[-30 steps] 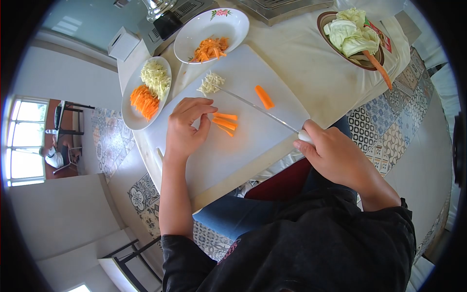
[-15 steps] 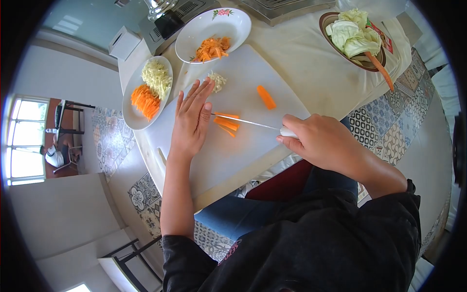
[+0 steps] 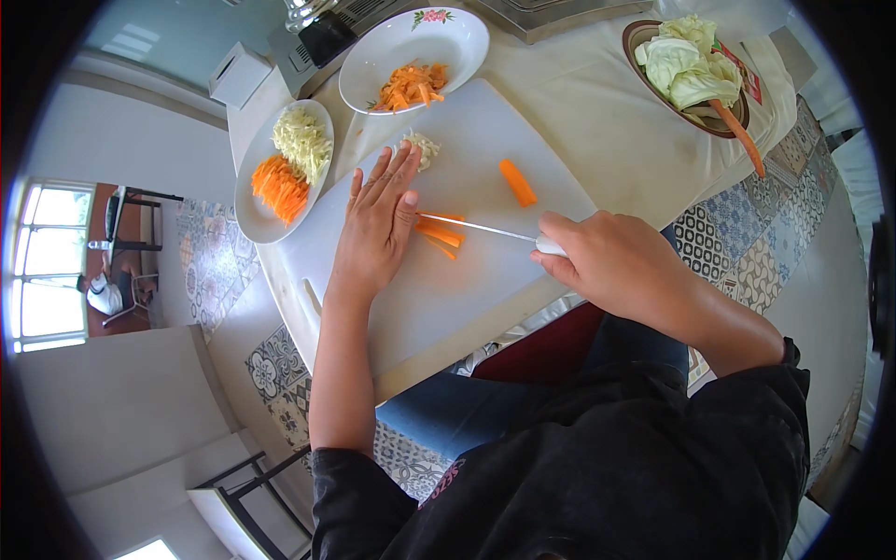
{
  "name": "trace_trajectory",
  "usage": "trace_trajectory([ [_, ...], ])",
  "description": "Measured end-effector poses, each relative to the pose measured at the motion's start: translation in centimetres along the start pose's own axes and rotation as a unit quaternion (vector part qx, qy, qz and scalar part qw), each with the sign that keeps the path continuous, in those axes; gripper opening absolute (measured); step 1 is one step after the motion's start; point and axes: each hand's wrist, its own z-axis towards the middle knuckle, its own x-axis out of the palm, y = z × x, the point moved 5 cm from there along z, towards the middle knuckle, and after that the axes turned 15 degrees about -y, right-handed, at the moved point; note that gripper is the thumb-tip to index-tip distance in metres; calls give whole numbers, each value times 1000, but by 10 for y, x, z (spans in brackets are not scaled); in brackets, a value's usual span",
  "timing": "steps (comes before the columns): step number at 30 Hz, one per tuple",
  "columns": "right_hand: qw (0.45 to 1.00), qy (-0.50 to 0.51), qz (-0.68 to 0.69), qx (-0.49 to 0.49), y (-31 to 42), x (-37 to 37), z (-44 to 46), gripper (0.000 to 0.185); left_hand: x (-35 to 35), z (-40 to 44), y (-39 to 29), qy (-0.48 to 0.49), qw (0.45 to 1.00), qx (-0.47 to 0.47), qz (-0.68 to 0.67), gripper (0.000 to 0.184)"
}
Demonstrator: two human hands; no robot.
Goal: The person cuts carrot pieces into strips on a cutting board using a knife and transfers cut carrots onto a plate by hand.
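My right hand (image 3: 602, 254) is wrapped round the white handle of a knife (image 3: 490, 230), its blade pointing left over the cutting board (image 3: 485, 280). Beneath and beside the blade lie several carrot strips (image 3: 443, 238). My left hand (image 3: 378, 219) is at the blade's tip end, fingers stretched out and palm down; whether it touches the blade I cannot tell. Just past its fingertips is a small pile of chopped pale pieces (image 3: 425, 151). A carrot chunk (image 3: 517, 183) rests apart on the board's right side.
An oval plate (image 3: 250, 217) holds shredded carrot and shredded cabbage. Behind the board, a flowered bowl (image 3: 457, 56) contains carrot peelings. At the far right, a brown-rimmed bowl (image 3: 637, 37) holds cabbage (image 3: 695, 70) and a whole carrot (image 3: 742, 142). A person sits far off at left.
My left hand has shifted slightly right, closer to the carrot strips. The knife stays over the strips in my right hand, almost unmoved. The view has shifted a little.
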Motion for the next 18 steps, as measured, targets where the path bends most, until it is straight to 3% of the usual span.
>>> trace_trajectory([
  [9, 999, 31, 9, 6, 4, -2, 5, 25, 4, -3, 4, 13, 1000, -9, 10, 53],
  [18, 990, 124, 64, 36, -5, -4, 23, 31, 9, -3, 7, 17, 999, -35, 20, 53],
])
